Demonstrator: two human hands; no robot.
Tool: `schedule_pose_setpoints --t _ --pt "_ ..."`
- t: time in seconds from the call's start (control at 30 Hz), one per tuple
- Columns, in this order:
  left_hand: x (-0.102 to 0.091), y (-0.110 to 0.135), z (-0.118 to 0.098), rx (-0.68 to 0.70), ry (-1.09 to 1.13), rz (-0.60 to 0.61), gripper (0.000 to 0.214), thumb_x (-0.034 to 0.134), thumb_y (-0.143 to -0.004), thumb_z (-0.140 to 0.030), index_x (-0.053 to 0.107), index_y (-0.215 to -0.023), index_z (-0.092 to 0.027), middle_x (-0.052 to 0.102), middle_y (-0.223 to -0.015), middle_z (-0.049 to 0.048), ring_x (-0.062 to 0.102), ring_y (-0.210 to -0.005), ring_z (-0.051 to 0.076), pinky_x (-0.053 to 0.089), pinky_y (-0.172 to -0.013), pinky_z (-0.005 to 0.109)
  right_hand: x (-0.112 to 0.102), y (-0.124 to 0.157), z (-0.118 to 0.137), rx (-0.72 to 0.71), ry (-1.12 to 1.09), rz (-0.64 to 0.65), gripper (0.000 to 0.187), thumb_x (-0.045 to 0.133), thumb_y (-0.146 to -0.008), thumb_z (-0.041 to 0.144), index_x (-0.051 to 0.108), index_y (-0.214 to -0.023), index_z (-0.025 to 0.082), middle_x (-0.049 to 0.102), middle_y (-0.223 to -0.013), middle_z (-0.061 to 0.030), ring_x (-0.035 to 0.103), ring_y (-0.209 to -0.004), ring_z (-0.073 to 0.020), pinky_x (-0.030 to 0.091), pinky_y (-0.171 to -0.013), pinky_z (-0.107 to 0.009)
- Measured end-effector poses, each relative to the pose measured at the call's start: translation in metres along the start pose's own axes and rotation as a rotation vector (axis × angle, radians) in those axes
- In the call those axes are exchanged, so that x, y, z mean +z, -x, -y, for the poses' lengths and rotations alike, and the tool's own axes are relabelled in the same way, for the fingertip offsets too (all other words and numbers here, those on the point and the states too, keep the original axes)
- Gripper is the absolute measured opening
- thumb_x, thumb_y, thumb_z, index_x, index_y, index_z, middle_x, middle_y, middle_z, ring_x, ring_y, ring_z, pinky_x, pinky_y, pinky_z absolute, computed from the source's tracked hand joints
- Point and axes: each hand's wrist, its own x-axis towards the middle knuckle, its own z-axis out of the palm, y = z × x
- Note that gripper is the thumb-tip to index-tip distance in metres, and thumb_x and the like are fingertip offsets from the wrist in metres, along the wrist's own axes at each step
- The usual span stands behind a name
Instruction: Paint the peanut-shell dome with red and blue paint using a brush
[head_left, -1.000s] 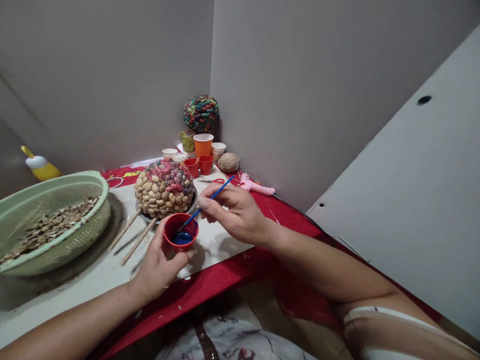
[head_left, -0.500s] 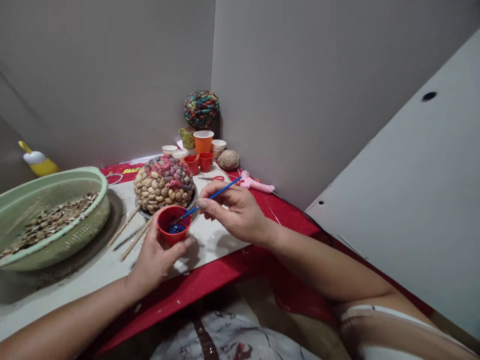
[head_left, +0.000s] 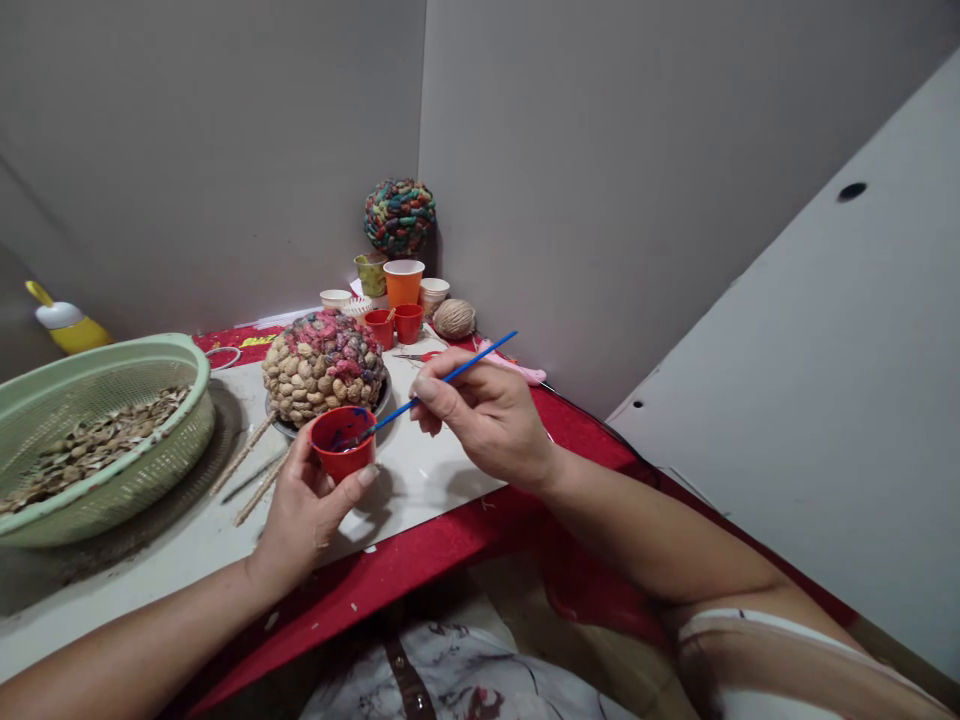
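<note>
Paintbrush [head_left: 486,353] and twine ball [head_left: 454,319] suggest a craft workspace.

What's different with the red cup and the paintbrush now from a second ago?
The left hand moved the red cup a little forward and left and tipped it straighter, so less of its inside shows. The right hand drew the blue brush rightward; its handle slants flatter, with the tip still in the cup. Nothing was picked up or let go. The bumpy tan-and-pink ball and green basket stayed put.
</note>
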Motion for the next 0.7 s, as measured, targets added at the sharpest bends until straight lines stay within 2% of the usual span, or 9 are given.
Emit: schedule_pose_setpoints --t 0.1,0.23,0.37,0.5,0.7 --pt "0.001 0.0 0.001 0.038 0.048 -0.093 0.06 0.089 -0.068 -0.032 0.058 -0.118 -0.022 0.074 -0.114 0.0032 0.072 -0.101 0.017 0.057 -0.091 0.026 0.002 -0.001 0.001 0.076 -0.109 -0.045 0.028 0.067 -0.093 0.044 0.063 -0.081 0.019 0.065 -0.065 0.0025 0.062 -0.054 -0.0078 0.052 -0.05 -0.02" --pt "0.0 0.001 0.002 0.062 0.032 -0.141 0.058 0.087 -0.071 -0.034 0.056 -0.118 -0.022 0.075 -0.112 0.0046 0.073 -0.099 0.018 0.059 -0.088 0.028 0.005 -0.01 -0.001 0.178 -0.321 -0.152 0.031 0.073 -0.087 0.048 0.062 -0.083 0.02 0.07 -0.064 0.0039 0.066 -0.052 -0.0078 0.055 -0.048 -0.018" --pt "0.0 0.0 0.007 0.089 0.021 -0.184 0.058 0.086 -0.072 -0.038 0.055 -0.118 -0.022 0.073 -0.113 0.0057 0.072 -0.101 0.02 0.058 -0.09 0.031 0.007 -0.029 -0.013 0.195 -0.434 -0.249 0.037 0.081 -0.078 0.051 0.061 -0.084 0.021 0.071 -0.065 0.0056 0.068 -0.052 -0.0079 0.055 -0.046 -0.016" --pt "0.001 0.002 0.013 0.116 0.0 -0.173 0.058 0.085 -0.073 -0.036 0.054 -0.121 -0.023 0.073 -0.116 0.0062 0.072 -0.103 0.021 0.058 -0.092 0.033 0.018 -0.047 -0.027 0.149 -0.419 -0.289 0.039 0.081 -0.076 0.053 0.06 -0.086 0.021 0.07 -0.062 0.007 0.067 -0.051 -0.0077 0.056 -0.048 -0.016" --pt "-0.001 0.009 0.018 0.124 -0.081 -0.071 0.056 0.082 -0.078 -0.034 0.052 -0.125 -0.025 0.07 -0.121 0.0054 0.071 -0.108 0.021 0.057 -0.095 0.032 0.041 -0.056 -0.036 0.067 -0.302 -0.281 0.04 0.076 -0.08 0.056 0.057 -0.087 0.021 0.069 -0.063 0.0064 0.067 -0.052 -0.0086 0.057 -0.05 -0.019"
